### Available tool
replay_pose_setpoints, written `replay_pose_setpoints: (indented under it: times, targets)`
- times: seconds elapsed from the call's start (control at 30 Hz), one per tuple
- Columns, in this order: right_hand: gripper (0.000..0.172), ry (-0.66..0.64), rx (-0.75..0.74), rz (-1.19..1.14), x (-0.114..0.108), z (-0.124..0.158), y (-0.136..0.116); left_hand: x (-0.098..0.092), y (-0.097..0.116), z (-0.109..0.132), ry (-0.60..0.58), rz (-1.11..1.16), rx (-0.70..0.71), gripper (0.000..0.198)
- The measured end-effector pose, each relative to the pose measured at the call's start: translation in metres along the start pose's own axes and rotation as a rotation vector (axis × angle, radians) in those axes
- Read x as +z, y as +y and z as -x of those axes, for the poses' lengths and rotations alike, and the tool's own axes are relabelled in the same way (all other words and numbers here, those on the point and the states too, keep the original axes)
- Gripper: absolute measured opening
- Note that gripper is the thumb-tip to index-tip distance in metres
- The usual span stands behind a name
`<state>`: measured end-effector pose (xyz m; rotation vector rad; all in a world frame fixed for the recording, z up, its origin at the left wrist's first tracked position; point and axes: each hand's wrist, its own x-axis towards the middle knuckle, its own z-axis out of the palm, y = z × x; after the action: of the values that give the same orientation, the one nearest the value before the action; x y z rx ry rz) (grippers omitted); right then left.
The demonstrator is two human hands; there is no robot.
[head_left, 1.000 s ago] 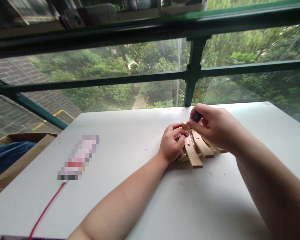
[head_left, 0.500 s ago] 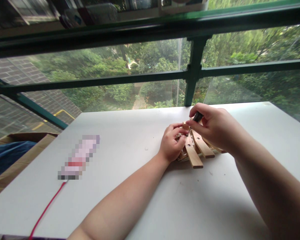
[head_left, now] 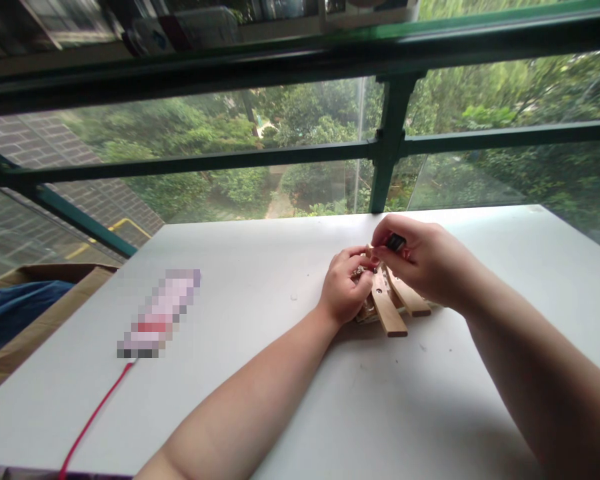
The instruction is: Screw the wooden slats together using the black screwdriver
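My right hand is closed round the black handle of a screwdriver, which points down and to the left. The screwdriver's tip is hidden near the left fingertips. Beneath both hands is a wooden assembly with pale slats fanned out toward me. The nearest slat carries a small screw, and a second slat lies to its right. My left hand grips the assembly's left side, its fingers and thumb close to the screwdriver. A clear film or plastic seems to cover part of the assembly under the slats.
The assembly rests on a white table. On the left lies a pixelated phone-like object with a red cable. A cardboard box holding blue cloth stands beyond the left edge. A green-framed window rises behind the table.
My right hand has turned and shifted slightly left and down with the screwdriver, hiding more of the slats on the right. My left hand stays in place on the assembly.
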<state>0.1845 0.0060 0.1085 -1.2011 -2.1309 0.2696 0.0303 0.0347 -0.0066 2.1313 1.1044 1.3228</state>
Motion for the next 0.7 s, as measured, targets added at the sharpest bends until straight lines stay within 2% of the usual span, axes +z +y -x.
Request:
replay_pose_setpoints:
  times: [0.1,0.3,0.43,0.7]
  targets:
    - [0.007,0.0,0.029,0.016,-0.002,0.001,-0.001,0.0,0.0,0.0,-0.003,0.011,-0.004,0.02]
    - [0.027,-0.061,0.059,-0.048,-0.006,0.002,0.001,-0.001,0.0,0.0,-0.004,0.037,-0.013,0.025]
    - [0.03,-0.055,0.079,-0.02,-0.008,0.002,0.004,-0.001,0.0,-0.001,0.008,0.063,-0.012,0.032]
    - [0.023,-0.052,0.056,0.098,-0.013,0.001,0.002,-0.001,-0.001,-0.001,0.009,0.071,-0.02,0.03]
